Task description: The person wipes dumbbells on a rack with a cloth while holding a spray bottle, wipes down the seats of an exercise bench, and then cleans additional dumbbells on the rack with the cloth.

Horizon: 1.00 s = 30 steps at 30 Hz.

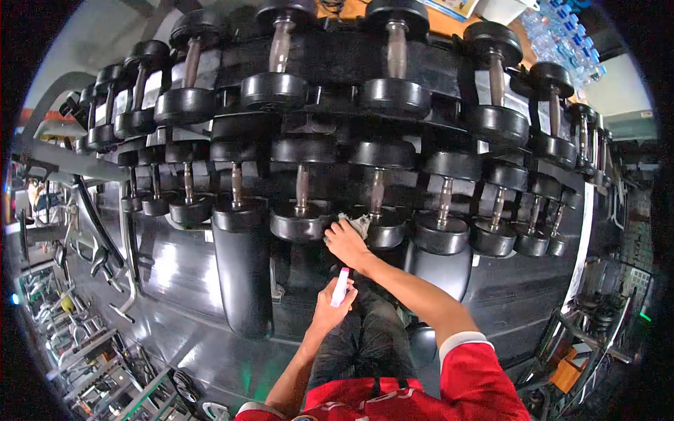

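My right hand [347, 245] is closed on a crumpled grey-white cloth [359, 223], pressing it at the front head of a black dumbbell [388, 233] in the lower row. Just left of that hand sits another dumbbell [298, 226] with a worn metal handle. Lower down, in front of my legs, my left hand [333, 307] grips a slim white bottle [340, 288] with a pink tip pointing up toward the rack. My fingers partly cover the bottle, so its exact kind cannot be made out.
An upper row of dumbbells [274, 91] runs above the lower one. Padded black benches [242, 281] [441, 270] stand on either side of me. Plastic water bottles [562, 38] are grouped at the top right. Gym machines [98, 238] stand at the left.
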Each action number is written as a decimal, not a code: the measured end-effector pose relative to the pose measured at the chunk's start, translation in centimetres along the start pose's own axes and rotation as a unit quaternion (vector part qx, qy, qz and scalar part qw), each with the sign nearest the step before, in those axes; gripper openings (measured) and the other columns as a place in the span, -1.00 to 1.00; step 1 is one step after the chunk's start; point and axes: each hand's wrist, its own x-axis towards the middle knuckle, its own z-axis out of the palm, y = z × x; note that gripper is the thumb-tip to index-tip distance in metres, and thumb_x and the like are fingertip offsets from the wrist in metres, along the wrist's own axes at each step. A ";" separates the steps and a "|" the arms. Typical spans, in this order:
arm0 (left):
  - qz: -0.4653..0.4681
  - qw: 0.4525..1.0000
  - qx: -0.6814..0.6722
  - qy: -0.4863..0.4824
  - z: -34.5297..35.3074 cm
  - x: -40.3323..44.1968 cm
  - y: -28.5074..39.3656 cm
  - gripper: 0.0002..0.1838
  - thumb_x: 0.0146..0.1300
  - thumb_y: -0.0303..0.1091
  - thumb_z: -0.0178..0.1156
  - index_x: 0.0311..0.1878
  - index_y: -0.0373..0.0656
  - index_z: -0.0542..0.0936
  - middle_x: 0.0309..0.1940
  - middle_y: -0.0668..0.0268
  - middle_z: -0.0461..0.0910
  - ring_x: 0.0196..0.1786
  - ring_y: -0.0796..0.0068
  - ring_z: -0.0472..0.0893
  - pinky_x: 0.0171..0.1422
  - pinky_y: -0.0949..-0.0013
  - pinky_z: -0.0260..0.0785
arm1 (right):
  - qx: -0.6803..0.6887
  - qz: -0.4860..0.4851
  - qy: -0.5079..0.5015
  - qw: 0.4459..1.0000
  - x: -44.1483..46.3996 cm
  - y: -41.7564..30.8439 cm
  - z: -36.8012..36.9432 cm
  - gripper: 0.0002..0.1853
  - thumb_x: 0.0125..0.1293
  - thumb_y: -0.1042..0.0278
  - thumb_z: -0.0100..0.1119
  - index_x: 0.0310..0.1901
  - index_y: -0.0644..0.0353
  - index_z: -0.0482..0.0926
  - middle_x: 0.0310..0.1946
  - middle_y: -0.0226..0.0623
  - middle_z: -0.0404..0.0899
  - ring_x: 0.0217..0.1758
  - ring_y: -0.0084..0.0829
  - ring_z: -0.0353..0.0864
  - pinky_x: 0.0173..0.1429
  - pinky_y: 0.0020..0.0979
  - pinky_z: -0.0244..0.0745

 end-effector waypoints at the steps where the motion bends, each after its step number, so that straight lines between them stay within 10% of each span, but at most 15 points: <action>1: 0.005 1.000 0.004 -0.005 0.0 0.1 0.2 -0.76 0.20 -0.47 0.23 -0.09 -0.27 0.47 -0.39 0.37 0.52 -0.57 0.64 0.51 -0.51 0.51 0.39 | 0.023 0.007 -0.024 0.999 -0.1 -0.2 0.0 -0.78 0.09 0.31 0.06 -0.23 0.05 0.64 -0.13 -0.44 0.51 0.14 -0.34 0.38 0.29 -0.29 0.21; 9: -0.009 1.000 0.003 0.003 -1.0 -0.5 -1.2 -0.77 0.20 -0.42 0.26 -0.10 -0.24 0.51 -0.44 0.40 0.53 -0.58 0.66 0.50 -0.51 0.53 0.37 | 0.231 0.158 0.224 0.933 -11.6 2.5 0.2 -0.56 -0.02 0.55 0.14 -0.08 -0.16 0.60 0.15 -0.34 0.42 0.25 -0.21 0.36 0.34 -0.17 0.27; 12: -0.030 0.999 -0.019 0.000 -1.7 -0.7 -2.3 -0.75 0.20 -0.51 0.22 -0.07 -0.30 0.46 -0.39 0.35 0.55 -0.57 0.63 0.52 -0.49 0.49 0.43 | 0.247 0.285 0.335 0.864 -13.2 1.8 4.3 -0.47 0.06 0.67 0.04 0.09 -0.04 0.48 0.18 -0.14 0.36 0.25 -0.11 0.36 0.30 -0.19 0.28; 14: -0.044 0.999 -0.003 -0.005 -1.8 -0.7 -1.8 -0.75 0.20 -0.52 0.22 -0.06 -0.29 0.46 -0.39 0.35 0.55 -0.56 0.63 0.53 -0.48 0.49 0.43 | 0.384 0.484 0.342 0.708 -12.8 1.3 4.0 -0.45 0.15 0.69 0.01 0.22 0.13 0.33 0.16 0.00 0.33 0.24 -0.01 0.34 0.29 -0.20 0.27; 16: -0.033 0.999 -0.006 0.012 -1.7 -0.4 -1.6 -0.78 0.20 -0.44 0.25 -0.10 -0.22 0.50 -0.45 0.39 0.52 -0.59 0.66 0.50 -0.51 0.53 0.34 | 0.368 0.496 0.352 0.704 -12.0 1.3 3.9 -0.42 0.15 0.73 0.01 0.25 0.16 0.30 0.15 0.05 0.33 0.22 0.07 0.33 0.29 -0.20 0.25; 18: -0.049 0.996 -0.068 0.016 -1.3 -0.5 -1.5 -0.79 0.22 -0.44 0.25 -0.10 -0.23 0.49 -0.44 0.40 0.52 -0.60 0.66 0.48 -0.52 0.53 0.33 | 0.350 0.508 0.327 0.716 -11.6 0.5 3.6 -0.43 0.11 0.74 0.03 0.18 0.04 0.42 0.12 0.02 0.37 0.21 0.09 0.33 0.28 -0.18 0.26; 22: -0.058 0.995 -0.071 0.031 -0.9 -0.4 -1.6 -0.79 0.22 -0.45 0.24 -0.10 -0.24 0.48 -0.44 0.38 0.52 -0.60 0.66 0.48 -0.51 0.53 0.35 | 0.166 0.249 0.260 0.918 -8.5 1.2 -0.2 -0.57 0.01 0.47 0.18 -0.03 -0.17 0.58 0.01 -0.28 0.49 0.14 -0.15 0.40 0.24 -0.12 0.30; 30: -0.033 0.997 -0.065 0.041 0.5 -0.5 -0.3 -0.77 0.20 -0.48 0.23 -0.09 -0.28 0.47 -0.41 0.32 0.53 -0.57 0.61 0.52 -0.48 0.51 0.39 | 0.010 0.121 0.006 0.993 0.7 -0.6 -0.4 -0.82 0.10 0.32 0.07 -0.39 0.06 0.69 -0.16 -0.38 0.52 0.04 -0.30 0.41 0.32 -0.13 0.17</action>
